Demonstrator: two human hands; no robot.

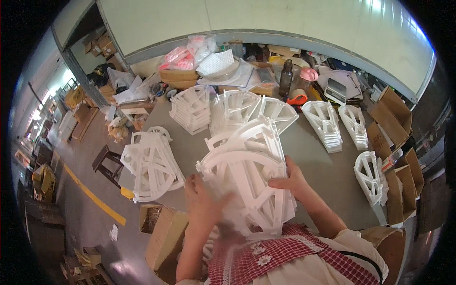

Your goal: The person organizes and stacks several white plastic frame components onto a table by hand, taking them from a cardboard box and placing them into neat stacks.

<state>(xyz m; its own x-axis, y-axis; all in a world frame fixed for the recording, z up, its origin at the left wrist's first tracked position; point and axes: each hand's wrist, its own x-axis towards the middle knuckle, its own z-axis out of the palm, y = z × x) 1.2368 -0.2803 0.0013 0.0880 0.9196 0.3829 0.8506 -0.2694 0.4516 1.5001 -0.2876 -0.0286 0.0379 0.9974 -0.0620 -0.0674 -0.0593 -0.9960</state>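
Right of held frames (254, 190), tabletop (327, 178) space

Near edge: A frame stack (251, 178) rises between left hand (204, 204) and right hand (292, 181) at the bench (320, 175).
Left edge: A second pile (154, 168) lies here; beyond it, a stool (108, 164) stands on the floor (102, 230).
Far edge: More stacks (191, 109) sit before plastic bags (179, 58) and a bottle (286, 80).
Far right corner: Two narrow stacks (324, 124) lie side by side.
Right edge: Another pile (369, 178) lies beside cartons (403, 187).
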